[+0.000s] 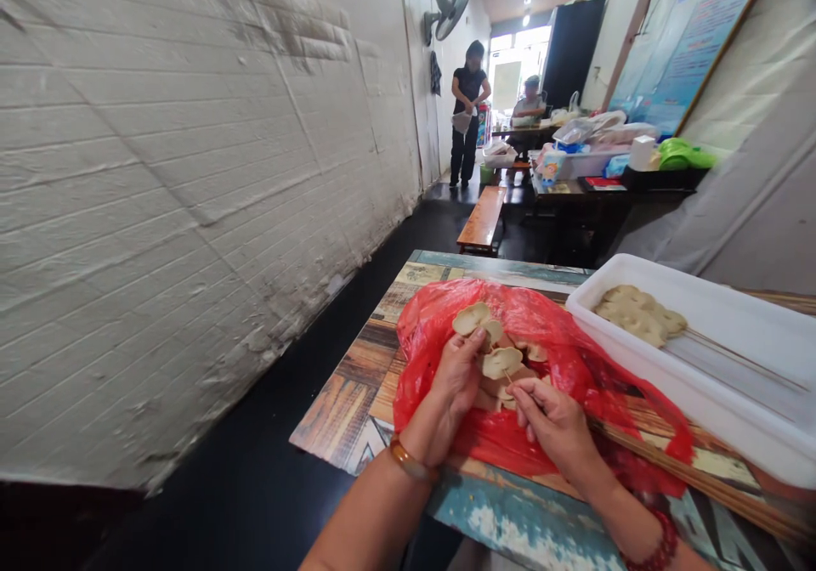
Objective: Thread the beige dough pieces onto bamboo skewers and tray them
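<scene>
My left hand (454, 377) is closed in a pinch on pale round food slices (501, 361) over a red plastic bag (561, 358) on the painted table (357, 401). My right hand (553, 422) is closed on a thin bamboo skewer whose tip goes into a slice. More slices (472, 318) lie in the open bag just beyond my fingers. A white tub (733, 384) on the right holds finished skewers of slices (641, 314).
Loose bamboo skewers (701, 482) lie along the table under the tub. A white brick wall runs along the left. Down the dark aisle stand a wooden bench (483, 218), cluttered tables (592, 172) and two people (468, 112).
</scene>
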`<state>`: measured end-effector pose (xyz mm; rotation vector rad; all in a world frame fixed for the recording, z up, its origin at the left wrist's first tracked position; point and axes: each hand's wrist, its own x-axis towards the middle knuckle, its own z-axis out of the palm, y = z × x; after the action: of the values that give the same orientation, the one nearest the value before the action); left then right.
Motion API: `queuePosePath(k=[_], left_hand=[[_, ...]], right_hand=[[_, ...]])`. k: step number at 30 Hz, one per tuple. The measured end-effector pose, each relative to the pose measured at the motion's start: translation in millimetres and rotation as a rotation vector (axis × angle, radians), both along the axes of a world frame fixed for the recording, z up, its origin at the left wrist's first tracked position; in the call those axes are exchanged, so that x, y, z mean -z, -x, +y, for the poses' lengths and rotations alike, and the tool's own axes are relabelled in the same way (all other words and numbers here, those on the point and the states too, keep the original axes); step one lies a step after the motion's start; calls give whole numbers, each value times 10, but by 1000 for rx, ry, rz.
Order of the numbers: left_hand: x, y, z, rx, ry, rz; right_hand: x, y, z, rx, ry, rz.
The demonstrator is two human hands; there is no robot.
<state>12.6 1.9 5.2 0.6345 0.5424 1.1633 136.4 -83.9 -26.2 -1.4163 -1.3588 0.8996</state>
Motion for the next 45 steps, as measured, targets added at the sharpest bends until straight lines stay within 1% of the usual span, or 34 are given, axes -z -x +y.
queuePosePath(k=[4,8,15,17,20,21,23,26,30,34,36,41,45], left_hand=[[-4,1,0,-18,46,18],[-12,0,-18,-21,51,71],[48,-20,-44,-42,64,187],[41,-22,-54,-19,50,186],[-12,1,-47,12,5,116],[-32,16,-35,2,-10,85],[-61,53,4,-64,-22,50],[-50,107,78,-141,-6,78],[27,138,139,-143,-1,127],[64,134,129,-150,33,125],[53,129,110,-143,37,129],[10,119,62,-31,-14,142],[-2,109,41,4,-21,134]], right_hand=[[2,4,-2,15,-11,-34],[45,-11,7,29,-21,-77],[66,-44,15,31,-30,-106],[57,-47,14,31,-33,-93],[39,-46,7,27,-39,-74],[34,-45,4,23,-37,-72],[27,-44,-3,9,-36,-78],[34,-47,-11,-23,-45,-109],[62,-55,-12,-38,-53,-146],[80,-63,-10,-33,-43,-165],[85,-66,-9,-30,-35,-163],[79,-69,-10,-9,-17,-167],[71,-68,-13,-8,-8,-132]])
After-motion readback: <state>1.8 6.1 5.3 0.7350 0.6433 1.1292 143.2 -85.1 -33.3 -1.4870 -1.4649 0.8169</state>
